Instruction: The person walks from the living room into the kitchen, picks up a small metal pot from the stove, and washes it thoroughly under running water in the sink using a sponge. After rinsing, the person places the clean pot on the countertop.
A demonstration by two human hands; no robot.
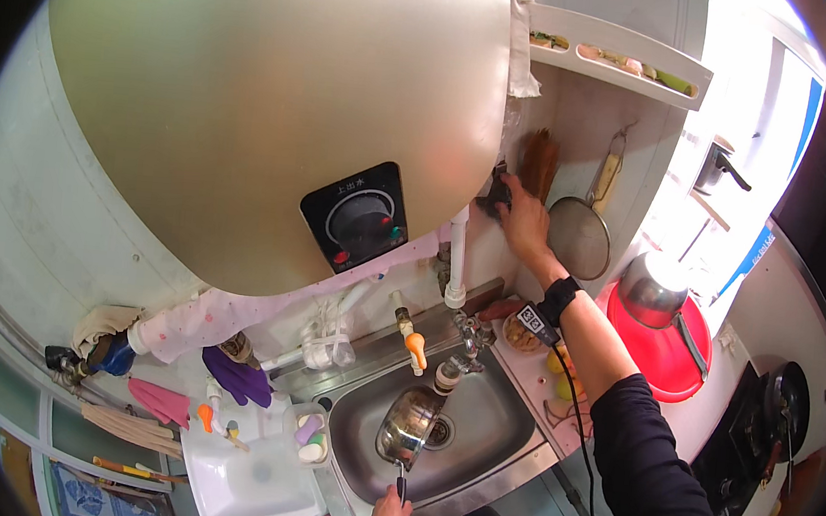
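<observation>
My left hand (388, 515) is closed on the black handle of a metal saucepan (406, 423), which hangs tilted over the stainless steel sink (357, 474), near the drain. Above the pan are a faucet (456, 369) and an orange-handled tap (415, 348). My right hand (524, 212) is raised to the wall beside the large water heater (287, 99), its fingers at a dark object (496, 191) that I cannot identify. Whether the fingers grip it or only touch it is unclear. A round strainer (579, 236) hangs just right of that hand.
A white basin (245, 487) and a container of soaps (309, 437) stand left of the sink. On the right are a bowl of food (522, 334), a red basin (677, 355) with a metal pot (652, 290), and a black stove (731, 455). A cable runs from my right wrist.
</observation>
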